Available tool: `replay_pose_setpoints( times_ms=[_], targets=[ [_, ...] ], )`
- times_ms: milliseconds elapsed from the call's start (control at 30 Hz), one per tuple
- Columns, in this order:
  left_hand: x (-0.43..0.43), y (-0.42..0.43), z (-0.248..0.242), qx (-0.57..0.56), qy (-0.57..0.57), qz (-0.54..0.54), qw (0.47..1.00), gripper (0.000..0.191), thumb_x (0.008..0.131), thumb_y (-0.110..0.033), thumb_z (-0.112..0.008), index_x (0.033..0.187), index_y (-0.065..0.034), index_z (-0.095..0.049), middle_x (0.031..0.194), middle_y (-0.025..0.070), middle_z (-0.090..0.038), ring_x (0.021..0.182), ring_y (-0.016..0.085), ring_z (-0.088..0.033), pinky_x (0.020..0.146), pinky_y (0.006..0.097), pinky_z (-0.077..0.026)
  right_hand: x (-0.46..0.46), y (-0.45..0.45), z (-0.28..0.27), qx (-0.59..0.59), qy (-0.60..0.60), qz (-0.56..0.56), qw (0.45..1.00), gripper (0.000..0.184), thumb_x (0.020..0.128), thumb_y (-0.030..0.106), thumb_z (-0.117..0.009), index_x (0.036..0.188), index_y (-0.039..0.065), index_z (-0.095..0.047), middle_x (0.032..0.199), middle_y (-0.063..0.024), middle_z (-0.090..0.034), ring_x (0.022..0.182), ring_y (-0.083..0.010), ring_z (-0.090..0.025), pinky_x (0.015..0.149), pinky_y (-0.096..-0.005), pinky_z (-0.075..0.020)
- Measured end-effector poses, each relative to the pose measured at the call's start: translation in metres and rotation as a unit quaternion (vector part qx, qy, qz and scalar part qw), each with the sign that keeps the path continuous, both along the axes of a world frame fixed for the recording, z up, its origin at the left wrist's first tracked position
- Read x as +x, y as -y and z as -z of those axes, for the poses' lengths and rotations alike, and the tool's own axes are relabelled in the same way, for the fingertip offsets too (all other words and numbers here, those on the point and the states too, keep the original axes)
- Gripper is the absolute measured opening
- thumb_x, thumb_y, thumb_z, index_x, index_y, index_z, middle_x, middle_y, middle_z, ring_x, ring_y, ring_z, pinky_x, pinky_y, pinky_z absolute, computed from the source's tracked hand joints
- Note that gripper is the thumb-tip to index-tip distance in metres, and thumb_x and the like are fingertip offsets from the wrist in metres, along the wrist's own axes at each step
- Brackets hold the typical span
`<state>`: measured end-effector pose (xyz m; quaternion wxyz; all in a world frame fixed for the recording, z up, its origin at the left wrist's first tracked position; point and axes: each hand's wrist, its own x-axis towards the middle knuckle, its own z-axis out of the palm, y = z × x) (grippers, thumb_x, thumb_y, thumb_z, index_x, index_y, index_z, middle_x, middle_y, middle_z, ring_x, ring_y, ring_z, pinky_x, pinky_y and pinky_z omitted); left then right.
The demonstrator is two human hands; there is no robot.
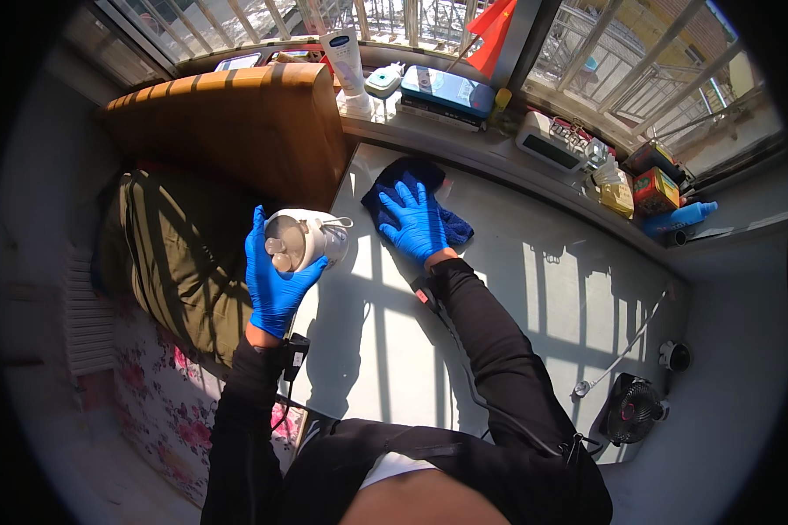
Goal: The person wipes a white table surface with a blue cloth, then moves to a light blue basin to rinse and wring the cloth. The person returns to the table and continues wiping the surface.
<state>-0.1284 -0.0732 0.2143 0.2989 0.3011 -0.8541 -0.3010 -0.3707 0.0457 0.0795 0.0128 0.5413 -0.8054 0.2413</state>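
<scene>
My left hand [276,289], in a blue disposable glove, grips a white lidded cup [331,239] with a carrying loop. The cup is held tilted at the table's left edge, its clear lid with two round knobs towards me. A dark blue towelling cloth [420,169] lies bunched on the pale tabletop [499,282]. On top of it rests my right hand [412,223], also gloved in blue, palm down with its fingers spread. Close to the right wrist is a cable end [424,295] with a red label. Below the left wrist hangs a black power adapter [296,357].
A wooden headboard [230,125] and an olive garment [177,243] are at left. The windowsill holds a lotion tube [345,65], a blue tin [448,90], a digital clock [551,144] and a blue bottle [683,218]. A small fan [630,412] and a plug [582,388] lie at right.
</scene>
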Motion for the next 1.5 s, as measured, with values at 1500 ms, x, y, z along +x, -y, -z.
replay_pose_setpoints(
  times_ms=[1500],
  targets=[
    [-0.202, -0.082, 0.017, -0.080, 0.099, 0.187, 0.974, 0.124, 0.062, -0.036, -0.091, 0.155, -0.0126, -0.013, 0.129, 0.0179, -0.049, 0.112, 0.036, -0.059, 0.092, 0.0412, -0.054, 0.027, -0.249, -0.009, -0.052, 0.085, 0.276, 0.956, 0.027, 0.080, 0.024, -0.071, 0.106, 0.018, -0.071, 0.141, -0.0107, -0.050, 0.130, -0.0455, -0.040, 0.111, -0.0620, -0.0248]
  ],
)
